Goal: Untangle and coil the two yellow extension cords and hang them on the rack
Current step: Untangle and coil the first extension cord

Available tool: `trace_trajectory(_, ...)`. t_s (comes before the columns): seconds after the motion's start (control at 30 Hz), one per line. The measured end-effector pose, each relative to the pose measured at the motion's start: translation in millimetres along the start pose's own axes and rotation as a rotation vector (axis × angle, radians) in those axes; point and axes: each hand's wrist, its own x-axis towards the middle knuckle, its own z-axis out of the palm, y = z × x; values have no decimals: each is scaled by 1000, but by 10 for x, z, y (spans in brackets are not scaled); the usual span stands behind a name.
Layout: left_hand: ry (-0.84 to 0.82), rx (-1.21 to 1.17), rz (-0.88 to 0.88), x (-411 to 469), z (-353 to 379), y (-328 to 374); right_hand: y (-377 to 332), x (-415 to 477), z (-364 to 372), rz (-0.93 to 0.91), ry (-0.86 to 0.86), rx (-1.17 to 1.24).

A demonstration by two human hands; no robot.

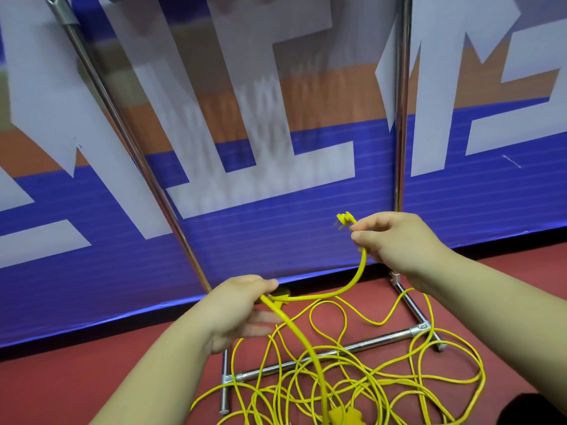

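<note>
R hand (395, 243) is raised in front of the banner (276, 240), fingers curled round a yellow cord (363, 265) just below its plug (345, 219), prongs pointing left. From that grip the cord drops & sweeps left to the L hand (236, 314), which pinches it btwn thumb & forefinger, other fingers lying looser underneath. A 2nd stretch, blurred & close to the camera, runs from the L hand down to a yellow socket block (340, 415) at the bottom edge. The rest of the yellow extension cords (337, 378) lie in a loose tangle of loops on the red floor (76, 388), draped over & around the base bar (368, 343) of the rack (402, 102); can't tell which loop belongs to which of the 2 cords. The rack's 2 chrome uprights stand against the blue, white & orange banner
</note>
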Motion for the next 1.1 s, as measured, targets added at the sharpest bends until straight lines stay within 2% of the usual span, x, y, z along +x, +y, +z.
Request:
trace_trajectory(0.23, 127, -127, 121, 96, -97, -41, -33, 16, -19, 82, -187, 65)
trace_trajectory(0.3, 160, -156, 157, 114, -137, -26, -26, 30, -24, 56, -233, -38)
trace_trajectory(0.5, 195, -68, 197, 89, -245, 18, -31, 46, -103, -175, -330, -516)
trace_trajectory(0.67, 282, -82, 248, 134, -373, 26, -15, 34, -76, -227, -349, -613)
trace_trajectory(0.77, 304, 82, 312, 69, -373, 43, -12, 14, -62, -288, -322, -739)
trace_trajectory(0.9, 295, 167, 366, 47, -365, 46, 19, -7, -16, -326, -303, -851)
trace_trajectory(1.1, 275, 74, 435, 41, -356, 40, 152, 9, 98, -349, -260, -1001)
